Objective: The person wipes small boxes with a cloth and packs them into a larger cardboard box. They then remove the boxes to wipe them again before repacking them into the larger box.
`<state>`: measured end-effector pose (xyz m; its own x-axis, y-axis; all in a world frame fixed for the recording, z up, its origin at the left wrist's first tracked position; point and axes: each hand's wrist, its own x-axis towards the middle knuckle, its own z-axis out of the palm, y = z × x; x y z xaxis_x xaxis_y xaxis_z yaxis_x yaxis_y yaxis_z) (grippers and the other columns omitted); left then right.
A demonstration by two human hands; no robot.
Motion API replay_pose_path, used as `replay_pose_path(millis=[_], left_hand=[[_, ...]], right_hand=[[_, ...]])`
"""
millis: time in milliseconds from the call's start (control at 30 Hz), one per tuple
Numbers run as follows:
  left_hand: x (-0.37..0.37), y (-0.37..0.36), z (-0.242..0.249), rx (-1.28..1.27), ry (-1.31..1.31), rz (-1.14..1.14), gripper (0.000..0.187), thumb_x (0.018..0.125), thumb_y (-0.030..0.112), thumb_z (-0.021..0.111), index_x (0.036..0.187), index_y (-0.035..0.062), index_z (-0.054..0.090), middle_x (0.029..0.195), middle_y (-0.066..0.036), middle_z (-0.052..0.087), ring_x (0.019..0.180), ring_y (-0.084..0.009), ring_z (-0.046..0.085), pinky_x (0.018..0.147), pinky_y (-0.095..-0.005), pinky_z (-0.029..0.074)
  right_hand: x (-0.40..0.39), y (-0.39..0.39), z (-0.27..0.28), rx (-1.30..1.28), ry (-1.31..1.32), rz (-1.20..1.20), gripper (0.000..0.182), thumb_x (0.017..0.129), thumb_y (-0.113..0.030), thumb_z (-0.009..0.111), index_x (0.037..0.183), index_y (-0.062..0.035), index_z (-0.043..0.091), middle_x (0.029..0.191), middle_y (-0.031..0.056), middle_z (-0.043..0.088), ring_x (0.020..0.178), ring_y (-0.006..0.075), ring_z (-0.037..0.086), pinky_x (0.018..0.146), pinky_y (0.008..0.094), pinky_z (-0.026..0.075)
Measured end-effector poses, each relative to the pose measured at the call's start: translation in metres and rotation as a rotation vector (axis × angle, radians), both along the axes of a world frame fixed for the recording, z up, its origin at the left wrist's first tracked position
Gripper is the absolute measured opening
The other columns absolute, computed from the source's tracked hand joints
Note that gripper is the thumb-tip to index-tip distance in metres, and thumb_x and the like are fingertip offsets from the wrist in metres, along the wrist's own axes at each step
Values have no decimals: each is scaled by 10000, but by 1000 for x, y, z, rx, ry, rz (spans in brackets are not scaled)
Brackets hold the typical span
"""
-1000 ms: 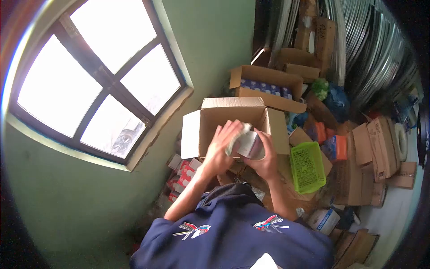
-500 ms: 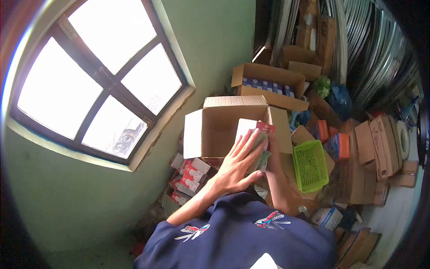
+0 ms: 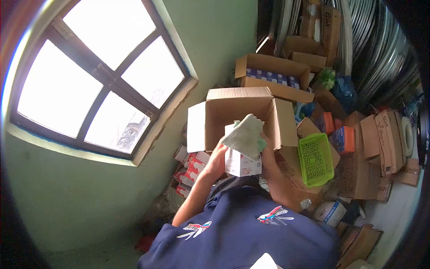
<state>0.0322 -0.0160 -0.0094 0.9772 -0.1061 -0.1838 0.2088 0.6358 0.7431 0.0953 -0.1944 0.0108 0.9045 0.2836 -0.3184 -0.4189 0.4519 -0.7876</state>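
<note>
A small white carton [image 3: 242, 164] with red and dark print is held up in front of my chest. My left hand [image 3: 216, 158] is closed along its left side, fingers partly hidden behind it. Gripping the right side is my right hand [image 3: 268, 158], its fingertips also out of sight. A pale grey-green cloth [image 3: 245, 134] lies folded over the carton's upper part, between both hands. Just beyond stands a large open cardboard box [image 3: 215, 123], flaps spread outward.
Red-and-white small cartons [image 3: 190, 172] are piled left of the large box. To the right sits a green plastic basket [image 3: 316, 160]. Behind, another open box [image 3: 275, 85] holds blue cartons. A window [image 3: 109, 83] fills the left wall, and coiled tubing [image 3: 380, 49] hangs at back right.
My left hand has moved from flat on the cloth over the carton to the carton's left side. The carton has turned and come lower, closer to my chest, exposing more cloth.
</note>
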Motion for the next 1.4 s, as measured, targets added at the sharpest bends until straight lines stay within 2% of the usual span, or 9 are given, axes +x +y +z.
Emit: replay_pose_path(millis=[267, 400, 467, 533, 667, 867, 933, 1200, 1400], left_hand=[[-10, -8, 11, -386, 20, -4, 624, 1064, 446, 395, 1559, 75, 322, 1531, -138, 453, 1349, -284, 513, 1118, -441, 440], [-9, -13, 19, -9, 30, 140, 566, 1050, 349, 502, 1531, 88, 360, 1480, -108, 497, 1328, -242, 523, 1093, -396, 464], [-7, -19, 31, 121, -5, 286, 553, 1034, 257, 540, 1523, 81, 350, 1468, -115, 501, 1337, -229, 510, 1101, -393, 450], [-11, -15, 29, 91, -51, 408, 588, 973, 153, 631, 1491, 72, 363, 1404, -121, 535, 1291, -224, 535, 1078, -401, 456], [-9, 0, 40, 40, 37, 541, 545, 984, 175, 643, 1457, 54, 399, 1277, -142, 611, 1133, -216, 628, 969, -373, 526], [-32, -14, 53, 554, -51, 346, 678, 947, 269, 713, 1488, 46, 370, 1333, -129, 565, 1221, -200, 547, 1040, -354, 450], [-37, -11, 60, 557, -41, 355, 642, 951, 256, 706, 1458, 20, 390, 1313, -132, 583, 1202, -201, 564, 1037, -353, 450], [-32, 31, 54, 506, -28, 646, 588, 963, 296, 684, 1402, -15, 447, 1241, -153, 632, 1140, -200, 604, 983, -371, 488], [-54, 7, 72, 652, -38, 488, 637, 924, 265, 741, 1415, 6, 429, 1245, -150, 616, 1146, -224, 596, 999, -376, 476]], right_hand=[[6, 2, 60, -580, -917, -392, 622, 1080, -429, 328, 1504, 21, 392, 1480, 188, 500, 1366, 299, 483, 1087, 428, 403], [-14, 24, 96, -1091, -1357, 117, 603, 1040, -307, 402, 1555, -4, 325, 1621, 226, 281, 1521, 361, 248, 1220, 540, 153], [-16, 34, 78, -1108, -1336, 123, 619, 1047, -312, 375, 1578, -11, 273, 1661, 210, 187, 1548, 361, 165, 1221, 573, 87], [-4, 33, 63, -675, -1130, 77, 646, 1055, -326, 357, 1596, -10, 204, 1668, 217, 149, 1551, 382, 129, 1211, 606, 52], [-33, 35, 59, -817, -1134, 200, 687, 1066, -377, 297, 1600, 18, 120, 1665, 257, 90, 1549, 429, 48, 1204, 619, -5], [6, 50, 68, -737, -1084, 51, 731, 1075, -474, 224, 1598, 21, 101, 1669, 250, 84, 1548, 415, 83, 1210, 595, -25], [20, 52, 60, -193, -637, 211, 703, 1091, -446, 243, 1611, -3, 74, 1668, 238, 115, 1558, 343, 86, 1240, 479, 40], [-39, 71, 45, -725, -1189, 232, 687, 1055, -294, 316, 1572, 92, 79, 1635, 323, 103, 1528, 479, 72, 1246, 496, 40], [7, 94, 41, -112, -609, 260, 664, 1092, -433, 277, 1552, 44, 221, 1542, 247, 347, 1432, 338, 330, 1202, 430, 222]])
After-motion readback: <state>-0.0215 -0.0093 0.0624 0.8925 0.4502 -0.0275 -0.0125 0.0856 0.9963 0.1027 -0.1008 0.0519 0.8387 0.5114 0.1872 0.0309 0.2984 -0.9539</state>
